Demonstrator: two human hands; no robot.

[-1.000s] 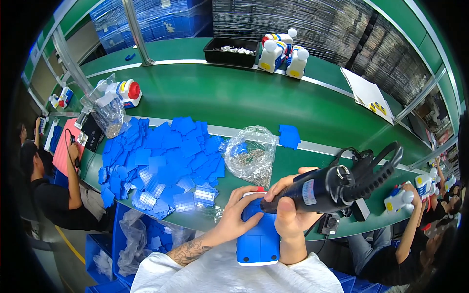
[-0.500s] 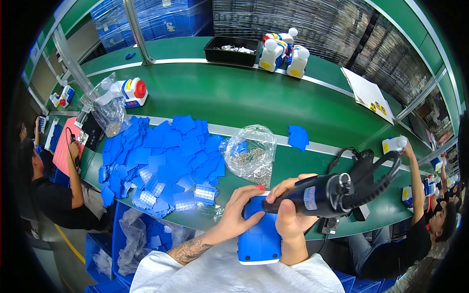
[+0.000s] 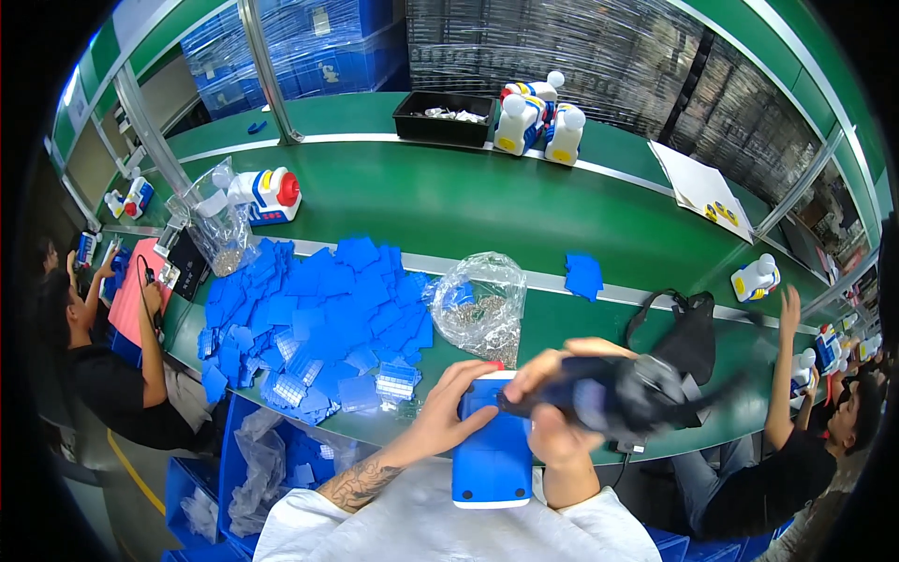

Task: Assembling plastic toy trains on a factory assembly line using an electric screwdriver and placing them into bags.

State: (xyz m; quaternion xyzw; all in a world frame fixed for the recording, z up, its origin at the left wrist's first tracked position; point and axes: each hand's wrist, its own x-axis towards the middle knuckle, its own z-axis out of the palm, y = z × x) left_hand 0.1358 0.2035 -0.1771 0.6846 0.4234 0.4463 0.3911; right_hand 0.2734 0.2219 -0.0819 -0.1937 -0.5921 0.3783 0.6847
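Close in front of me is a blue casing with a white edge (image 3: 490,459), with two dark round spots at its near end. My left hand (image 3: 447,412) grips its upper left part, thumb across the blue face and fingers along the far edge. My right hand (image 3: 560,433) is wrapped round a black electric screwdriver (image 3: 599,391) with a cable; it is smeared by motion. The screwdriver's tip end points at the casing's upper part, and whether it touches cannot be told. Beyond the hands lies a clear plastic bag of small screws (image 3: 482,314).
Blue flat plates (image 3: 328,300) are heaped at left. White toys with coloured parts stand on the green belt (image 3: 267,195) and the far ledge (image 3: 513,126), beside a black bin (image 3: 445,117). A black pouch (image 3: 688,337) lies at right. Co-workers sit on both sides; blue crates (image 3: 239,468) stand below left.
The screwdriver has shifted slightly and turned blurry in my right hand. At right, a co-worker's hand has come off a white toy, which now stands on the belt. My view has tilted slightly.
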